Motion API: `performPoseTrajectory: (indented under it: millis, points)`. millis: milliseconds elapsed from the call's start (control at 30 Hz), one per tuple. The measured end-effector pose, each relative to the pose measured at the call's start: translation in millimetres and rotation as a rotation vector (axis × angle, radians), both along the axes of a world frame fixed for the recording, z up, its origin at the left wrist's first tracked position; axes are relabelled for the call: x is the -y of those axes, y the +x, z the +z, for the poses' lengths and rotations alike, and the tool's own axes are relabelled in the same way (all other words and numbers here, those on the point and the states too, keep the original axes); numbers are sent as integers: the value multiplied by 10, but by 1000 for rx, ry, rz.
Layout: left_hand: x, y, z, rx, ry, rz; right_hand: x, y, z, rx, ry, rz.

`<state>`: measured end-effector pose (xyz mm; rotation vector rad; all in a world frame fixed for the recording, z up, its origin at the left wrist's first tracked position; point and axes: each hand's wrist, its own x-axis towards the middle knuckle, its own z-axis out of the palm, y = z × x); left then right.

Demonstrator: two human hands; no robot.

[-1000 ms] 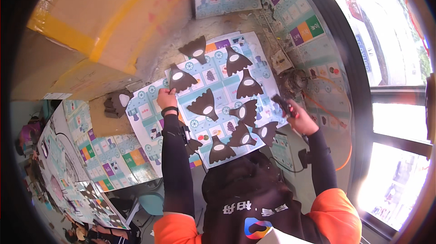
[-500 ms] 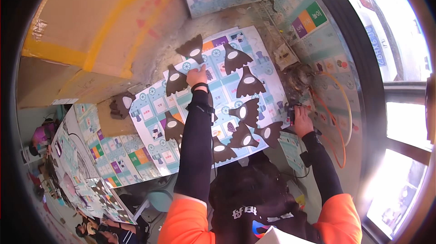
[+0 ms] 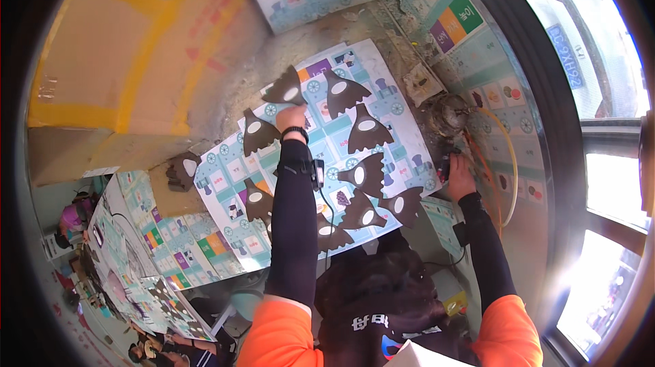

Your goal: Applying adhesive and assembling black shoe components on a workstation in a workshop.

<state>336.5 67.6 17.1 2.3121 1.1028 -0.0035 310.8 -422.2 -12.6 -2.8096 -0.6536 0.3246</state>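
With its fingers closed, my left hand (image 3: 291, 118) is at the narrow end of a dark brown fan-shaped piece (image 3: 280, 87) with a scalloped edge and pale oval, near the far edge of the printed sheet (image 3: 235, 230). That piece looks slightly smeared by motion. Several like it lie spread on the sheet, among them one (image 3: 258, 133) just left of my hand and another (image 3: 346, 94) to its right. At the sheet's right edge, my right hand (image 3: 462, 177) is wrapped round a small dark tool (image 3: 445, 165), mostly hidden by the fingers.
A big taped cardboard box (image 3: 136, 60) stands at the far left. More brown pieces (image 3: 183, 170) are stacked by the sheet's left edge. A grimy round metal object (image 3: 448, 116) sits at right, beside yellow (image 3: 513, 169) and orange hoses (image 3: 479, 162). People (image 3: 184, 352) are at lower left.
The whole view has shifted slightly. The brown piece at my left hand has tilted and come a little nearer. My right hand stays by the sheet's right edge with the dark tool.
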Motion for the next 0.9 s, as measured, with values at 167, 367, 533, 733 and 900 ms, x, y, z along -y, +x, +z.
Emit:
performPoseTrajectory:
  millis: [167, 367, 533, 733, 900]
  points:
    - [386, -326, -92, 200, -612, 284, 52, 16, -46, 85, 0, -13]
    - [287, -1021, 72, 206, 212, 7, -201, -42, 124, 79, -50, -25]
    - [349, -1759, 366, -212, 425, -66, -646, -8, 381, 14, 302, -91]
    - [437, -2009, 184, -112, 401, -130, -1349, 124, 608, -185, 414, 49]
    - [663, -1788, 96, 76, 217, -146, -1215, -71, 487, -186, 430, 21]
